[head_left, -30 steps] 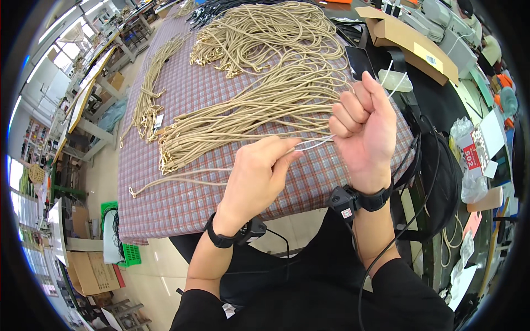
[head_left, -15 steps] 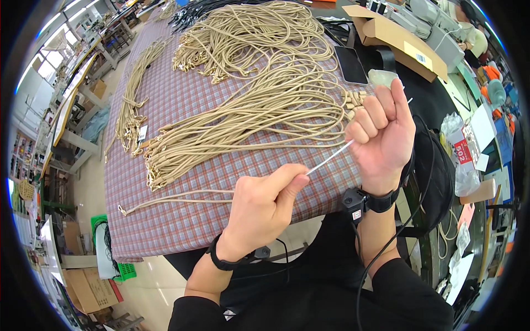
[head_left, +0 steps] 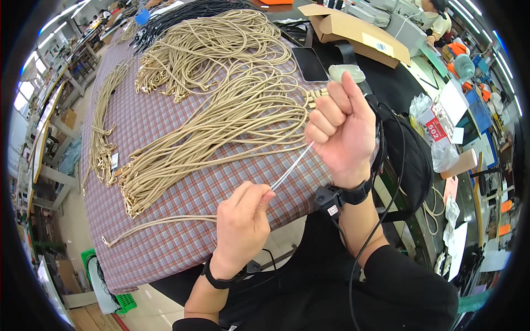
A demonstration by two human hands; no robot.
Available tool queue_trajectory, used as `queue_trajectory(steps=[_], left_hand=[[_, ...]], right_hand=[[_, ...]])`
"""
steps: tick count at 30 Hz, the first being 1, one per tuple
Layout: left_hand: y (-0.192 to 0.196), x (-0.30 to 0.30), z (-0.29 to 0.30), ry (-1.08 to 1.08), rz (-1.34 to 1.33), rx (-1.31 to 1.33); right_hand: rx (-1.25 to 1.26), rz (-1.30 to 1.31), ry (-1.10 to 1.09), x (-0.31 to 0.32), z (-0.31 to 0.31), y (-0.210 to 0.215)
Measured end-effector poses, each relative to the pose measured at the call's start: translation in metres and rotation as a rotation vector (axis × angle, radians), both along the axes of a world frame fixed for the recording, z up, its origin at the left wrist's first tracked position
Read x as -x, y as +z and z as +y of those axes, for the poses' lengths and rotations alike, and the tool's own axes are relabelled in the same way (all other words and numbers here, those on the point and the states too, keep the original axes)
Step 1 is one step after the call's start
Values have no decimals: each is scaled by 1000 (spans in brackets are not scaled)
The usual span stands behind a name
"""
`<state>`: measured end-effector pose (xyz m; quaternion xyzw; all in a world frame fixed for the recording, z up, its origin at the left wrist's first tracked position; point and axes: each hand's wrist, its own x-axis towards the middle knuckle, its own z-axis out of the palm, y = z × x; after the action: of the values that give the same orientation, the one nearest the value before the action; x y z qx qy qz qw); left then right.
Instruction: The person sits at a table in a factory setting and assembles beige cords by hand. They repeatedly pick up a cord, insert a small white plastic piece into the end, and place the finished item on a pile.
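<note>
Lifted higher since the earlier frame, right hand (head_left: 343,129) curled into a fist, fingers together and clamped on the upper end of a thin clear strip (head_left: 292,166). Left hand (head_left: 243,223) lower and nearer the body, thumb and forefinger pinched together on the strip's other end, so that it ran taut and slanted between both hands. Just beyond the left hand, lying alone on the checked cloth (head_left: 165,243), one tan cord (head_left: 160,222) with a metal end. Further out past both hands, spread in a long fan, a big bundle of tan cords (head_left: 221,132); beyond that a looser heap of cords (head_left: 215,52), and well off to the left hand's side a narrow bunch (head_left: 102,132) along the table edge. Past the right fist, a dark phone (head_left: 309,64) lying flat, a small clear bag (head_left: 346,72) just above the knuckles, and an open cardboard box (head_left: 359,33) behind. To the right of the right wrist, a black bag (head_left: 411,160) on a dark surface. Around all this, a crowded workshop with benches, shelves and bright windows at far left.
</note>
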<state>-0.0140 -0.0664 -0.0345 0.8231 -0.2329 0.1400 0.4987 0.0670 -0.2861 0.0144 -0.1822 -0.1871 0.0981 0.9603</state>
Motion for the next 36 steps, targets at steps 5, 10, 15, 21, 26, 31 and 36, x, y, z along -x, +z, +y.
queue_trajectory(steps=[5, 10, 15, 21, 26, 31, 36], left_hand=[[-10, 0, 3, -25, -85, -105], [-11, -1, 3, -68, -82, -221], [-13, -3, 2, -96, -81, -166], [-12, 0, 4, 12, -109, -190], [-9, -1, 8, 57, -48, -112], [-7, -2, 4, 106, -56, -117], [-9, -4, 0, 130, -64, -108]], right_hand=[[-18, -5, -52, -2, -20, -2], [28, 46, -99, -7, -20, 5], [107, 55, -126, -20, -19, 11], [27, 29, -81, -23, -13, 10], [9, 12, -84, -19, -29, -7], [254, -128, -401, -12, -65, -3], [850, 44, -921, -8, -102, -13]])
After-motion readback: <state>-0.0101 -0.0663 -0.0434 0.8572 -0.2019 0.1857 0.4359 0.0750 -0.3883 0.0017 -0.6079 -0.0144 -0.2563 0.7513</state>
